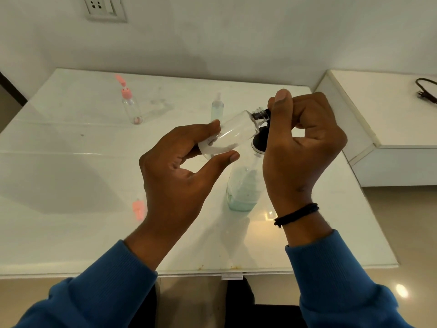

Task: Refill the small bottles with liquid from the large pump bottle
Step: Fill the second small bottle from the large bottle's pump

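Observation:
My left hand (pixel 179 171) holds a small clear bottle (pixel 233 133) by its base, tilted with the neck pointing up and right. My right hand (pixel 305 143) pinches the black cap (pixel 261 114) at that bottle's neck. Under both hands stands the large clear pump bottle (pixel 243 188) with a black pump head (pixel 260 142) and a little bluish liquid at its bottom. A small bottle with a pink flip cap (pixel 131 105) stands at the back left. Another small bottle with a pale spray top (pixel 217 107) stands behind the hands. A pink item (pixel 138 209) shows beside my left wrist, partly hidden.
The white glossy table (pixel 71 162) ends at a front edge near my body. A white ledge (pixel 383 114) with a black cable (pixel 425 91) lies to the right. A wall socket (pixel 104 8) sits on the wall behind.

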The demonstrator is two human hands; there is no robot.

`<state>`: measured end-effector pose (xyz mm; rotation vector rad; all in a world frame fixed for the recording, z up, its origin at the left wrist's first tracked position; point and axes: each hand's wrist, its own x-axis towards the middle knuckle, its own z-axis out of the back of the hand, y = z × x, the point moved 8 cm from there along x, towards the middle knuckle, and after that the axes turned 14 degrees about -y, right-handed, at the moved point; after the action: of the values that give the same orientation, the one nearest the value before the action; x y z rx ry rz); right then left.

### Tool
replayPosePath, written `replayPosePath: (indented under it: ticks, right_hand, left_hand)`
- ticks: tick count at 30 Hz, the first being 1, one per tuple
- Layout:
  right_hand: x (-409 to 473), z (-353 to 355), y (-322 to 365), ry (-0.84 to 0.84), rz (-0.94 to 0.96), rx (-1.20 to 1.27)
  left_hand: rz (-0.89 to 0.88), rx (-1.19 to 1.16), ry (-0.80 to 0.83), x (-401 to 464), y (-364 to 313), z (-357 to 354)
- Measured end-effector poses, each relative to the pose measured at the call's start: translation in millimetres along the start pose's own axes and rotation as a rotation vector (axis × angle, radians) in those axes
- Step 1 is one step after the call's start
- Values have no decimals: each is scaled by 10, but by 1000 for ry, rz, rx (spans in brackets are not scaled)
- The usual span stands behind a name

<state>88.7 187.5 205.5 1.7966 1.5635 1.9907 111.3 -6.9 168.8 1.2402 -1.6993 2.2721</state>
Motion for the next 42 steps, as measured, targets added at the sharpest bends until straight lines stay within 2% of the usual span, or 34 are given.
replayPosePath:
  ticks: [42]
  right_hand:
    - [35, -22, -30, 12, -32, 6]
  left_hand:
    - [-34, 19, 5, 11, -9, -5]
